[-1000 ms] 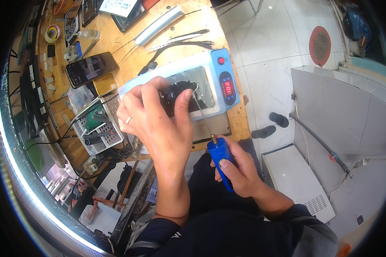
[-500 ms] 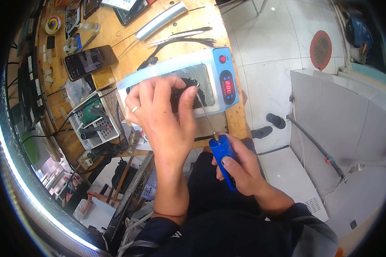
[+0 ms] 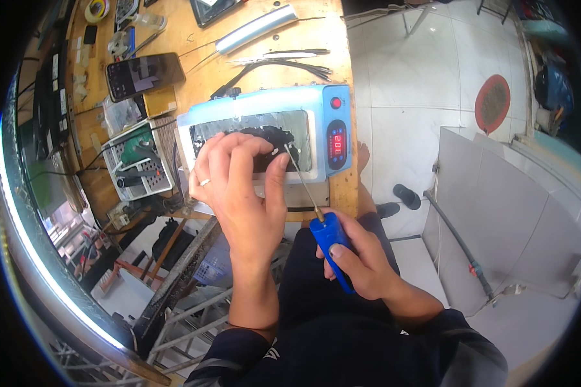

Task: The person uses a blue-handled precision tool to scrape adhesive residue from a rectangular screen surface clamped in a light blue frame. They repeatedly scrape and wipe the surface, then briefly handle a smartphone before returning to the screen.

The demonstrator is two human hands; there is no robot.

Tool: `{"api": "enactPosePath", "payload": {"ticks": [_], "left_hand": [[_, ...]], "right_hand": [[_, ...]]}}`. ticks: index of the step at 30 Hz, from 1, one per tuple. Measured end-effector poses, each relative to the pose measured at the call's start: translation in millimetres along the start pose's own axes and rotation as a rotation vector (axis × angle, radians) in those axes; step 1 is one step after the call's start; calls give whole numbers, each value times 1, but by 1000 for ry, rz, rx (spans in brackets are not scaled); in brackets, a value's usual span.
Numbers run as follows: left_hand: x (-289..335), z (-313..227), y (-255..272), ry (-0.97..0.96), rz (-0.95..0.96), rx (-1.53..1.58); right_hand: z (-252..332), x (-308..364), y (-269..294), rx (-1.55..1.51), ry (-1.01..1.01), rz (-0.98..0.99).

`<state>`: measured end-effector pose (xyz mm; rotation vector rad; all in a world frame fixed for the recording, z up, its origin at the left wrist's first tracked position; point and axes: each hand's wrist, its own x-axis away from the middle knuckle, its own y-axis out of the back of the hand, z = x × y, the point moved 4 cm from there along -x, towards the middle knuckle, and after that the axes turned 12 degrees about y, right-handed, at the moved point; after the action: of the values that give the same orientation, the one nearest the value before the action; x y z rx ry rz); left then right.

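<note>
On the bench lies a light blue heating plate machine [image 3: 206, 109] with a red button and a lit red display. A dark glass panel [image 3: 290, 122], like a phone screen, lies flat on it, partly covered by a torn black film or glue layer. My left hand [image 3: 242, 174] arches over the panel, fingers bent with a gap between thumb and forefinger; small pale bits show by the thumb. Wrapped round a blue handheld electric glue remover [image 3: 326, 229], my right hand [image 3: 358, 258] has its thumb on the body. The tool's thin metal shaft reaches the panel near my left thumb.
Left of the machine are a phone [image 3: 145, 76] and a white basket [image 3: 135, 187] with tools. Behind it lie black cables [image 3: 271, 64], tweezers-like tools and a silver tube [image 3: 255, 30]. The bench's right edge [image 3: 353, 161] drops to a tiled floor.
The view has shifted, so the bench sits slightly lower. My left hand has shifted a little toward the panel's near side, uncovering more of it; the tool tip stays near my thumb.
</note>
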<state>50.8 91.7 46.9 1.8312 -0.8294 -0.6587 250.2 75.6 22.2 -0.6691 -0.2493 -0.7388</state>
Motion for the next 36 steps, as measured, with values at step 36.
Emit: {"api": "enactPosePath", "payload": {"ticks": [36], "left_hand": [[38,-18,-23,215,-156,109]], "right_hand": [[20,2,60,117,-93,223]]}}
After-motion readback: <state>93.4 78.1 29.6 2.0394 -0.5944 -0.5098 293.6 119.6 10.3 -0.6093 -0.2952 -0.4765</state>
